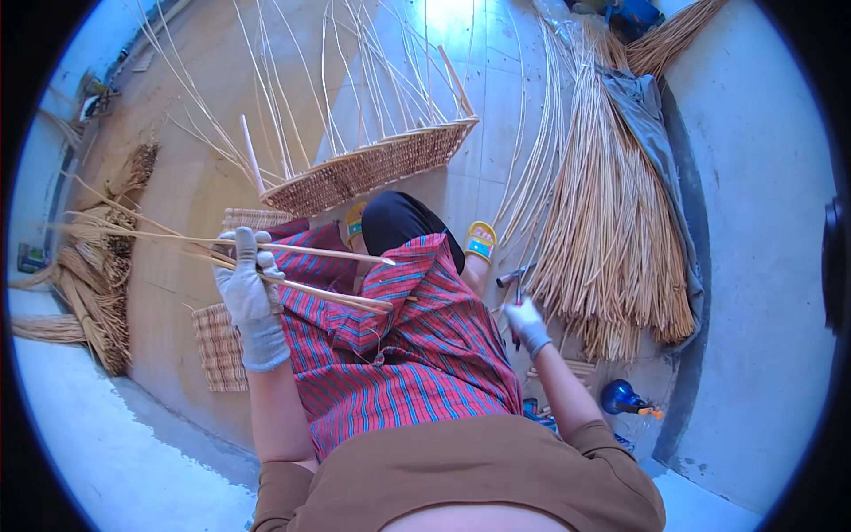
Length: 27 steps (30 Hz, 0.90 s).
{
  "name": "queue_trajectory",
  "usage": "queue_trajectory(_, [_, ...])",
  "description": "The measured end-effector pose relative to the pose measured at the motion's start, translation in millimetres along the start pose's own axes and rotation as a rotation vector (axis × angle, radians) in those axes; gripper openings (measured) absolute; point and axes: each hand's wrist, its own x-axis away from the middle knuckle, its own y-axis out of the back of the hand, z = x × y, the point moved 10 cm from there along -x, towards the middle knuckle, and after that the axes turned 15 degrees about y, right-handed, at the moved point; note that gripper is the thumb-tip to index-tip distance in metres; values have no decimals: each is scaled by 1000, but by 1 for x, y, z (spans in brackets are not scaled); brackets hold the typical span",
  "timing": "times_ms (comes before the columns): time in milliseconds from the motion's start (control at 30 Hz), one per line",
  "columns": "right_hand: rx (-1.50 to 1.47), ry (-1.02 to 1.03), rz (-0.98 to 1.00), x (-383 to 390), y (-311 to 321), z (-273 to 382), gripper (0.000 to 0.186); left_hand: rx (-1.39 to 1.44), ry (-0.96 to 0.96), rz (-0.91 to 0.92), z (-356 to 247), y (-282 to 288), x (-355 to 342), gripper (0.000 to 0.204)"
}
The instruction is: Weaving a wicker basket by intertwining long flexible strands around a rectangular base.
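My left hand [251, 306], in a pale glove, is closed around several long, light wicker rods [341, 300], which cross above the red striped cloth [408, 372] over my lap. My right hand [526, 324], gloved too, grips a slim dark tool with some red [518, 296] beside my right foot; its exact kind is hard to make out. Close by it lies a metal tool [507, 277]. Ahead of my knees stands a woven wicker panel [363, 164] with long loose stakes rising from it.
A large fan of wicker rods [612, 257] lies on grey cloth [656, 151] at the right, bundles [97, 293] at the left. Small woven pieces [219, 350] are beside my left leg, a blue bottle [620, 396] by my right arm. Pale walls [753, 266] border the floor.
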Motion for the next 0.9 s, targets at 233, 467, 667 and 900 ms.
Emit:
queue_trajectory(233, [296,-190,155,-11,-124,-197,72,-156,-54,0,-2,-25,14,12])
queue_trajectory(467, [-162,579,-83,-12,15,72,36,-388,4,321,0,-99,38,24])
queue_trajectory(667, [-744,1445,130,151,141,334,54,-816,255,636,63,-169,118,13])
queue_trajectory(900, [-523,1545,-545,222,265,227,30,-1062,259,956,121,-195,202,22])
